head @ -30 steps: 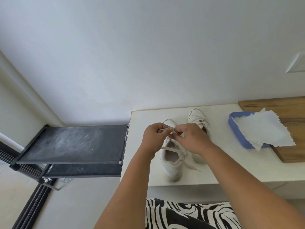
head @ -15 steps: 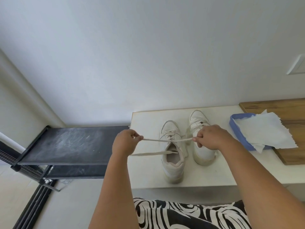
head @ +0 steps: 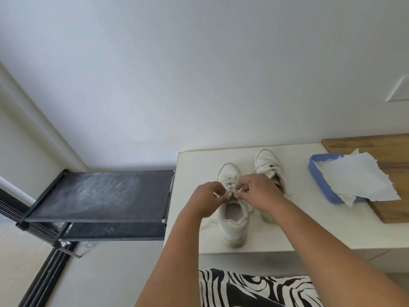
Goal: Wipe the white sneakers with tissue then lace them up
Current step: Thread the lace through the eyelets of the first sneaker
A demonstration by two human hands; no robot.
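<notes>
Two white sneakers stand side by side on a white table point(head: 332, 229), toes toward the wall. The left sneaker point(head: 233, 220) is nearer me, its opening facing up. The right sneaker point(head: 267, 161) sits farther back, partly hidden behind my right hand. Both hands meet over the left sneaker's tongue. My left hand point(head: 209, 199) pinches one end of the lace point(head: 232, 192), and my right hand point(head: 256, 191) pinches the other end right beside it. A white tissue point(head: 358, 180) lies draped over a blue tray point(head: 318, 180) to the right.
A wooden board point(head: 389, 151) lies under the tray at the table's right end. A black shelf rack point(head: 99, 193) stands against the table's left side. A plain wall rises behind, with a switch plate point(head: 398, 89) at the right. Patterned black-and-white fabric point(head: 254, 289) lies below the table edge.
Half a second ago my hands were spread wide, pulling the lace ends taut to left and right. They have come back together over the left sneaker's tongue.
</notes>
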